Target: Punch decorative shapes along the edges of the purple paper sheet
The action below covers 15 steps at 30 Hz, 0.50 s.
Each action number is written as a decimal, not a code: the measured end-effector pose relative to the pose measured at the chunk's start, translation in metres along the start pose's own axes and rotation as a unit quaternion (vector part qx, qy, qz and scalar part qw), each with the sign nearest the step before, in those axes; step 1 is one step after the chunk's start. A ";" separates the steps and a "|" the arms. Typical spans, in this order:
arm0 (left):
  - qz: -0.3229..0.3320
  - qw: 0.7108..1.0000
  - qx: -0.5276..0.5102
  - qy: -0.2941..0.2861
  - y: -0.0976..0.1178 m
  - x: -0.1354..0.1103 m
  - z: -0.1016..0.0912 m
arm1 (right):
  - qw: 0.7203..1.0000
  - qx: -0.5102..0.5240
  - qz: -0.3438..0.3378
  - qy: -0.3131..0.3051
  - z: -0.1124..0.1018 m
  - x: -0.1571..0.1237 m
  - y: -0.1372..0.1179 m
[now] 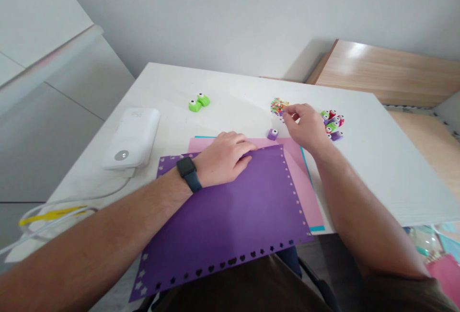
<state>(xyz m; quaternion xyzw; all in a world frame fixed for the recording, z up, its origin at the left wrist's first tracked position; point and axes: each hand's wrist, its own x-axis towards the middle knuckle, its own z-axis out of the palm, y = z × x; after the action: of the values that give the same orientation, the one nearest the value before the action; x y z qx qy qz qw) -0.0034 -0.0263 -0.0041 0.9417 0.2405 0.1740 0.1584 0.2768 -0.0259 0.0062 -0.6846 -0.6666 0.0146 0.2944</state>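
Note:
Flat across the far edge of a purple sheet of paper [237, 211] rests my left hand [226, 157], a dark watch [187, 168] on its wrist. Its fingers lie outstretched, thumb apart. The sheet has small star and heart holes punched along its borders, and its near edge overhangs the table. My right hand [304, 124] pinches at the edge of a small pile of coloured paper cutouts [278, 106]; anything between the fingertips is too small to tell. Just left of that hand sits a purple craft punch [272, 134]. Several more craft punches [332, 122] cluster behind the right hand, partly hidden.
Under the purple sheet lie a pink sheet [302, 182] and a blue sheet [317, 228]. Two green craft punches [199, 103] stand farther back on the white table [230, 82]. At left is a white power bank [132, 137] with a cable [108, 196]. Wooden furniture [388, 67] stands right.

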 end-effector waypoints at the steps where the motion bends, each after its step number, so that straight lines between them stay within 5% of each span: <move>1: -0.002 1.000 -0.001 0.000 0.000 0.000 0.000 | 0.999 0.024 -0.011 -0.023 -0.004 -0.002 -0.005; 6: -0.011 1.000 -0.001 0.006 -0.001 0.001 0.003 | 0.984 0.071 -0.087 -0.140 -0.013 -0.011 -0.023; 15: -0.009 1.000 -0.009 0.010 -0.003 -0.001 0.003 | 0.981 0.022 -0.094 -0.168 -0.014 -0.009 -0.021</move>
<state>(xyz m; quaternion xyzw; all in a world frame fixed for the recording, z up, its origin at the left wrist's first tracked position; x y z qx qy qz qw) -0.0039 -0.0245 -0.0084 0.9361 0.2492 0.1842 0.1664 0.2624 -0.0415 0.0236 -0.6001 -0.7676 0.1164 0.1929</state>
